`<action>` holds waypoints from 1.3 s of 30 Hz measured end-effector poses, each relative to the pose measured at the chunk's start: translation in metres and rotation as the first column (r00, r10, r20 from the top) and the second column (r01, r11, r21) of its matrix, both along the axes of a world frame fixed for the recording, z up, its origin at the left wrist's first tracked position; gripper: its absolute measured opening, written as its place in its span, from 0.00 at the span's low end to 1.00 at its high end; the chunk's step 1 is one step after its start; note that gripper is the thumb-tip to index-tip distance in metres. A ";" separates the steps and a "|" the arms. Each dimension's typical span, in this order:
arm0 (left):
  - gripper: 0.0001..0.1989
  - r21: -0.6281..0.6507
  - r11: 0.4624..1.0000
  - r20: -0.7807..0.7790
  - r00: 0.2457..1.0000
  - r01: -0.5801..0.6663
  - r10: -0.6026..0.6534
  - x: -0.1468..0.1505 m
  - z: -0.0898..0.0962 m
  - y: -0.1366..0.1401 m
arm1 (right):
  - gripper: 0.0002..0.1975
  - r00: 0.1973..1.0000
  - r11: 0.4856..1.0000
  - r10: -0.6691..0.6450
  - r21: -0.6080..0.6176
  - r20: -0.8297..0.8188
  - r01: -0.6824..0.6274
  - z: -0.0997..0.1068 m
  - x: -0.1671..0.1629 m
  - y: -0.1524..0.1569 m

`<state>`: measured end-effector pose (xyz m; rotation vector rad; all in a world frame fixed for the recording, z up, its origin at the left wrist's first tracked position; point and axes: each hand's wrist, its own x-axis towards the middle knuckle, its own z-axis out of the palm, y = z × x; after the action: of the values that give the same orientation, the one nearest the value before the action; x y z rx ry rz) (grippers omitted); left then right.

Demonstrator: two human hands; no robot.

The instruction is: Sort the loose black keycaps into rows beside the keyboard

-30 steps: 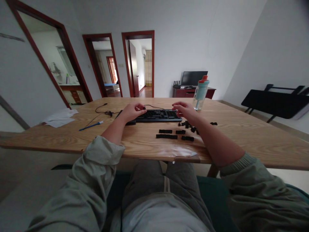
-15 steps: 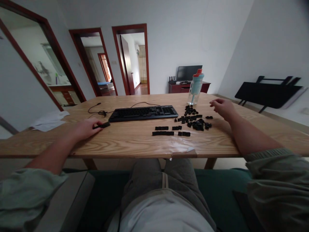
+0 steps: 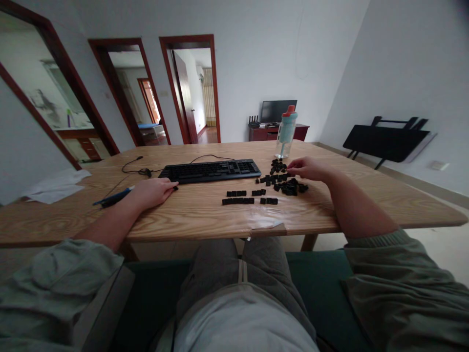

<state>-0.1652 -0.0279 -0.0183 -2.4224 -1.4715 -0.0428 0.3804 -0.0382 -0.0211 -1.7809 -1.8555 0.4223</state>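
My right hand (image 3: 307,167) fingers curl loosely over the keycap pile (image 3: 284,180), touching it; half a second ago that hand hovered further right. My left hand (image 3: 152,189) lies flat beside the keyboard (image 3: 210,170), a small black piece at its fingertips.

Wood-grain counter (image 3: 205,215) in front of me. On it: black keyboard (image 3: 210,171) mid-counter, cable (image 3: 146,168) trailing off to its left. Loose keycaps (image 3: 284,178) heaped right of the keyboard, longer keycaps (image 3: 247,197) lined up in rows nearer me. Water bottle (image 3: 286,132) upright at the far edge. Blue pen (image 3: 113,197) and white paper (image 3: 54,185) on the left. Clear tape patch (image 3: 266,222) at the near edge.
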 end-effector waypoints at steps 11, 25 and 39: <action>0.25 0.050 0.997 -0.088 0.994 -0.065 0.069 -0.004 -0.001 -0.008 | 0.10 0.950 0.964 -0.263 0.010 0.167 0.265 0.004 0.029 0.008; 0.23 -0.059 0.997 0.138 0.988 -0.057 0.065 0.003 0.000 -0.004 | 0.21 0.938 0.919 -0.306 -0.206 0.164 0.336 -0.012 0.065 0.022; 0.19 -0.306 0.951 0.389 0.918 0.051 0.076 0.017 0.012 0.026 | 0.13 0.946 0.897 -0.321 -0.309 0.036 0.316 -0.014 0.054 0.017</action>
<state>-0.1482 -0.0023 -0.0062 -2.7793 -1.7805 -0.3452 0.4343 -0.0210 -0.0355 -2.2388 -1.5055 0.6264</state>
